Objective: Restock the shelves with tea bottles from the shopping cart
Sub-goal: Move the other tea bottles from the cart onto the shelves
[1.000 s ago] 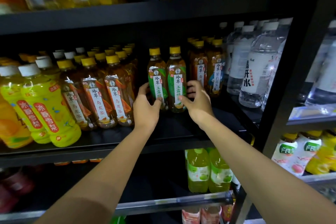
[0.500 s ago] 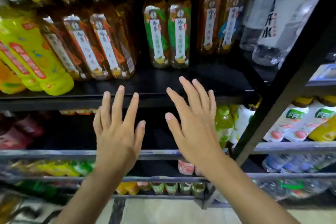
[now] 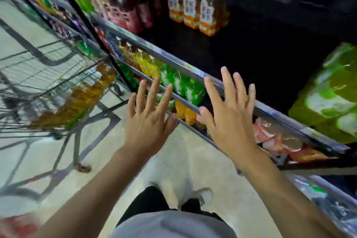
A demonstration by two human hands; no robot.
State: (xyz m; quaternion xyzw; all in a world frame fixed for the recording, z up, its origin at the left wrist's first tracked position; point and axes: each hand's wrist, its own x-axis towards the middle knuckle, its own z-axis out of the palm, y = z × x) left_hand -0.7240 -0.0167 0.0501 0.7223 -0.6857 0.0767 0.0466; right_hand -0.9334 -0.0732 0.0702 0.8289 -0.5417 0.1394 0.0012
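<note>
Both my hands hover in front of me with fingers spread and hold nothing: my left hand (image 3: 149,116) at centre, my right hand (image 3: 229,116) beside it, over the lower shelf rails. The wire shopping cart (image 3: 48,75) stands on the floor to my left. Amber tea bottles (image 3: 87,94) lie blurred in its basket. The view is tilted and smeared by motion, so labels cannot be read.
Black shelving (image 3: 260,50) runs along the right with metal front rails (image 3: 173,63). Orange-labelled bottles (image 3: 195,13) stand at the back of one shelf, green bottles (image 3: 332,91) at far right, snack packs (image 3: 276,141) lower down. Pale floor lies below, with my shoes.
Both hands let go of the green-label tea bottles on the shelf and drew back open. My view has swung down and left, bringing the cart and floor into sight.
</note>
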